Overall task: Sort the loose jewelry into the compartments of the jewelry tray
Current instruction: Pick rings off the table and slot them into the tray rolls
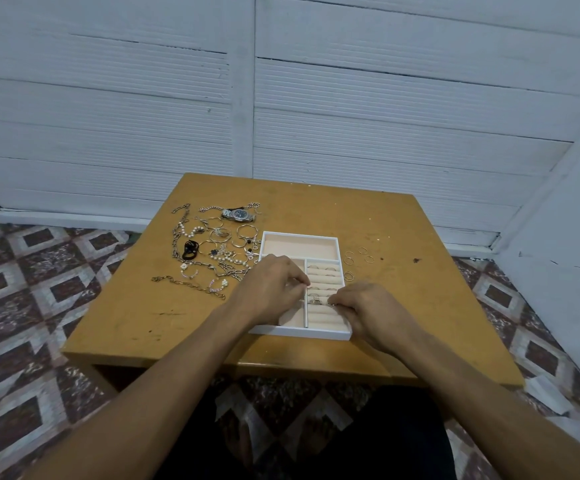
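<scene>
Hands: your right hand point(364, 311) pinches a ring point(331, 304) into the ring rolls point(323, 318), probably to seat it; your left hand point(274, 285) is curled at the divider, and I cannot tell whether it holds anything.
Tray: the jewelry tray point(299, 233) sits mid-surface point(125, 323).
Three o'clock: loose rings point(357, 258) wait beside it.
Ten o'clock: the tangled pile point(212, 251) is unsorted.

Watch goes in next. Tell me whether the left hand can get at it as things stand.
Probably yes: the watch lies uncovered on the table beyond the jewelry pile, and the left hand sits on that side.
</scene>
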Demonstrator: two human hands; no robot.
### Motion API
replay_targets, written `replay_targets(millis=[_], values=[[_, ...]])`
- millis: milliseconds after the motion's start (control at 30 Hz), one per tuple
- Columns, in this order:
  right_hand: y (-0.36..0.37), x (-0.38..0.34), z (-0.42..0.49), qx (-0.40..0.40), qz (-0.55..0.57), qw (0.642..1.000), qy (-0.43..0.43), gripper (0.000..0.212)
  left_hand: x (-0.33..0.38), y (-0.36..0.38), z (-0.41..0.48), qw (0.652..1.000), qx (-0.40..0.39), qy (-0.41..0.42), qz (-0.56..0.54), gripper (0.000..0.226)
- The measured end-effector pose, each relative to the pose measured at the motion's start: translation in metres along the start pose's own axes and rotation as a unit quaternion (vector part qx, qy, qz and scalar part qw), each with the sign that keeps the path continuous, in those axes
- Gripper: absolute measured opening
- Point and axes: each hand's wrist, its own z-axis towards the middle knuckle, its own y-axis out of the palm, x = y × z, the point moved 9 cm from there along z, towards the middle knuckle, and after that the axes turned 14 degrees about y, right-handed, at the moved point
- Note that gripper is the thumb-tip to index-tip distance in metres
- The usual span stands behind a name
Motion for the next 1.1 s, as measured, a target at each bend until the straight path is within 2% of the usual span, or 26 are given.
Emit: replay_targets(millis=[133, 433, 700, 1100], values=[[0.002, 0.004, 0.007, -0.01, 0.009, 1.0, 0.015, 0.016, -0.001, 0.001, -0.001, 1.0, 0.0, 0.003, -0.002, 0.019], [0.006, 0.006, 0.009, -0.014, 0.019, 0.999, 0.029, 0.018, -0.003, 0.001, 0.001, 1.0, 0.001, 0.002, -0.006, 0.019], [0.014, 0.013, 0.011, -0.044, 0.01, 0.996, 0.074, 0.023, -0.003, -0.001, 0.0, 1.0, 0.005, -0.001, -0.01, 0.018], [0.004, 0.029, 0.006, 0.006, 0.049, 0.988, 0.147, 0.013, 0.004, -0.003, 0.001, 1.0, 0.009, -0.004, -0.011, 0.019]])
